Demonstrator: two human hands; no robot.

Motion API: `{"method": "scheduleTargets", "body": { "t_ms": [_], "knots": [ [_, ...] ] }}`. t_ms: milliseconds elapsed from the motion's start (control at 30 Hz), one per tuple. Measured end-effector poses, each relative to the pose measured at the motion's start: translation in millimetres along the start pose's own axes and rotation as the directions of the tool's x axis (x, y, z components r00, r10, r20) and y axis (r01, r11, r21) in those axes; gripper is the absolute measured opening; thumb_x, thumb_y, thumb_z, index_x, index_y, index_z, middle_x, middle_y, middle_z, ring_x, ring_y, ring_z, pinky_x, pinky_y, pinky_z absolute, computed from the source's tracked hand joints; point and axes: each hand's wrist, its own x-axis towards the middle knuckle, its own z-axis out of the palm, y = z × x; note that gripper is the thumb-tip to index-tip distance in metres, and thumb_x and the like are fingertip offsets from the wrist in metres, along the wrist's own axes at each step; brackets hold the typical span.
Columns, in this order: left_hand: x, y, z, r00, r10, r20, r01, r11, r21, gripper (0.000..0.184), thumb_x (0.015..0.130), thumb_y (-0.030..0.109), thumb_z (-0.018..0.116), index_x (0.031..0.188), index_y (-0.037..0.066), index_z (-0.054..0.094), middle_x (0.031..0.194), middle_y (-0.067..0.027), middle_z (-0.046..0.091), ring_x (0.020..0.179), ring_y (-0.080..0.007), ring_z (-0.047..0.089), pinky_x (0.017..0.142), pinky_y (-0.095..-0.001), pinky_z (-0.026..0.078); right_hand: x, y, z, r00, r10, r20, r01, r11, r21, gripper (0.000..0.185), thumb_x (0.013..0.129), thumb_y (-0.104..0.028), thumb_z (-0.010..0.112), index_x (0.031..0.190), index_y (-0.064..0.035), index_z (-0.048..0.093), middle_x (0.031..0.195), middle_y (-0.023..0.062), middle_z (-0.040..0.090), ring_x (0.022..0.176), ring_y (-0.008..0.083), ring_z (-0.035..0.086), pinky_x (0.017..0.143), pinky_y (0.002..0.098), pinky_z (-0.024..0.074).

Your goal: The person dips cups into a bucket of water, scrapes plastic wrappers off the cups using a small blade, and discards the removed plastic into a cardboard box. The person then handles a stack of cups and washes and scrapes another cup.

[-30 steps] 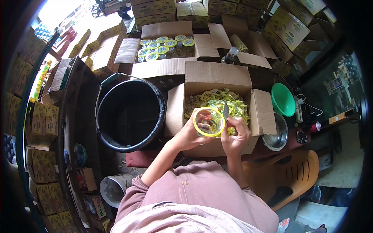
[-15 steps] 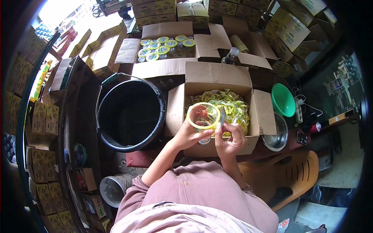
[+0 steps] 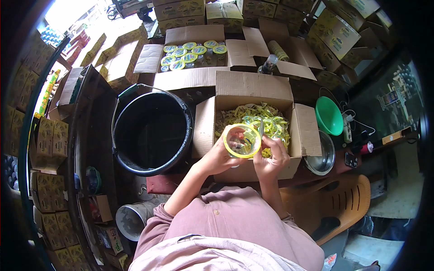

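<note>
My left hand (image 3: pixel 219 157) is wrapped round a clear plastic cup (image 3: pixel 237 155) with a yellow rim, its mouth tilted toward me. My right hand (image 3: pixel 274 157) pinches a small knife (image 3: pixel 261 127) whose narrow blade points up beside the right side of the rim. Whether the blade touches the rim I cannot tell. Both hands are over the near edge of an open cardboard box (image 3: pixel 253 86), in which lies a heap of yellow and clear plastic strips (image 3: pixel 275 122).
On the left stands a large black bucket (image 3: pixel 118 140). Beyond is an open carton (image 3: pixel 185 77) of yellow-lidded cups. A green bowl (image 3: pixel 329 116) and a metal bowl (image 3: pixel 323 156) sit to the right. Near me is a brown plastic chair (image 3: pixel 343 203). Stacked boxes surround the place.
The cup has shifted slightly right and toward me, its mouth turned more to face me. My right hand has moved a little right, and the knife blade now stands more upright.
</note>
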Motion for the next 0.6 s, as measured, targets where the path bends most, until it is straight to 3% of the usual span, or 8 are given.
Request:
{"method": "scheduleTargets", "body": {
  "t_ms": [133, 333, 600],
  "knots": [
    [1, 6, 0, 1.000, 0.002, 0.018, -0.002, 1.000, -0.028, 0.066, 0.068, 0.011, 0.073, 0.121, 0.006, 0.034, 0.110, -0.0075, 0.042, 0.103, -0.0174, 0.044, 0.086, -0.0296, 0.042, 2, 7, -3, 0.999, 0.038, 0.027, -0.040, 0.996, 0.085, 0.021, 0.064, 0.009, 0.064, 0.083, 0.0007, 0.060, 0.068, 0.0068, 0.057, 0.058, 0.0124, 0.057, 0.054, 0.0225, 0.0459],
    [1, -8, 10, 0.997, -0.047, -0.064, 0.020, 0.928, -0.372, 0.067, 0.073, 0.007, 0.069, 0.125, 0.005, 0.027, 0.114, -0.0098, 0.041, 0.106, -0.0172, 0.044, 0.086, -0.0305, 0.043, -6, 8, -2, 0.996, 0.076, -0.055, -0.072, 0.995, 0.075, 0.018, 0.067, 0.007, 0.063, 0.083, 0.0009, 0.060, 0.068, 0.0062, 0.057, 0.057, 0.0119, 0.057, 0.052, 0.0217, 0.0447],
    [2, -4, 13, 0.998, -0.027, -0.057, 0.008, 0.952, -0.306, 0.067, 0.078, 0.007, 0.064, 0.128, 0.005, 0.019, 0.115, -0.0127, 0.038, 0.107, -0.0189, 0.043, 0.087, -0.0309, 0.042, -11, 3, 0, 0.998, 0.019, -0.066, -0.021, 0.999, -0.031, 0.020, 0.067, 0.002, 0.065, 0.087, 0.0001, 0.064, 0.069, 0.0057, 0.057, 0.056, 0.0120, 0.058, 0.052, 0.0233, 0.0479]
  ]
}}
